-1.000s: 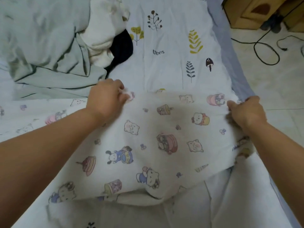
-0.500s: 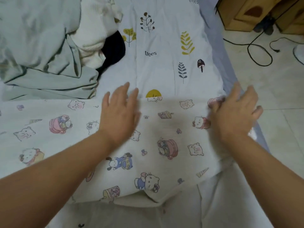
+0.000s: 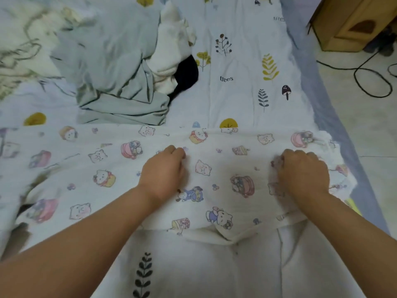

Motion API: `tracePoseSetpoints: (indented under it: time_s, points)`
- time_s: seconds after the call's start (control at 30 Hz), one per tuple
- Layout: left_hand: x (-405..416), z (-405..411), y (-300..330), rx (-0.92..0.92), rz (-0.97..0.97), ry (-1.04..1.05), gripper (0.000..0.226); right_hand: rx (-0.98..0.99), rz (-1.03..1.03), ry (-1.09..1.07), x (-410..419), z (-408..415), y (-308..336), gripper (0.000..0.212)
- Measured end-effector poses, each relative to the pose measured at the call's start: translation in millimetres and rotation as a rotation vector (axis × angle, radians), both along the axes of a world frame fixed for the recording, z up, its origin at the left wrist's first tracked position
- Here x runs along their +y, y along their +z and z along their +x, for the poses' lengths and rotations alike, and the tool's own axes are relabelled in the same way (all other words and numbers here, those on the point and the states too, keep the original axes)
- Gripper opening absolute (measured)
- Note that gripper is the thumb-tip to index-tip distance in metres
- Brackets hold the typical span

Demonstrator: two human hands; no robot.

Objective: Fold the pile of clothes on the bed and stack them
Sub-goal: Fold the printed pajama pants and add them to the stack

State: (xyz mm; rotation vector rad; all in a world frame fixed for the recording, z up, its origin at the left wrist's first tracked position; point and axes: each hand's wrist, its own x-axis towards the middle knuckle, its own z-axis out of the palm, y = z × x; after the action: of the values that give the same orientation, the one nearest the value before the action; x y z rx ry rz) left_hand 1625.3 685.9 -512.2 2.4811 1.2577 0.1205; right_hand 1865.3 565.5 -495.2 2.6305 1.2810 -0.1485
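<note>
1. Head view: cartoon-print cloth [image 3: 214,168] lies spread across the bed [image 3: 247,93], near edge.
2. Left hand [image 3: 163,171]: fingers curled down onto the cloth, grip bunching fabric.
3. Right hand [image 3: 304,172]: fingers curled, grip gathering fabric near the cloth's right end.
4. Pile of clothes [image 3: 120,67] heaped beyond, upper left; green, white and black pieces.

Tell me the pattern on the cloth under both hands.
White cloth printed with pastel cartoon animals, seen in the head view.

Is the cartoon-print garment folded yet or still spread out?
Spread out: the cartoon-print garment lies flat across the bed sheet, both hands gripping it.
</note>
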Motion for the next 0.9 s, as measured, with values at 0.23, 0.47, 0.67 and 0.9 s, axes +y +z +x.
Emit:
tracePoseSetpoints:
  time_s: [0.23, 0.47, 0.67, 0.9]
  points:
    - [-13, -82, 14, 0.144, -0.023, 0.055, 0.018, 0.284, 0.163, 0.322, -5, -77, 15, 0.023]
    - [8, -168, 15, 0.176, 0.022, 0.175, 0.019, 0.359, 0.095, 0.480, 6, -159, 0, 0.029]
    - [48, -241, 7, 0.341, 0.054, 0.301, 0.033, 0.326, 0.082, 0.479, 22, -221, -18, 0.032]
    - [95, -300, 2, 0.373, -0.198, 0.248, 0.017, 0.256, 0.048, 0.354, 59, -276, -18, 0.017]
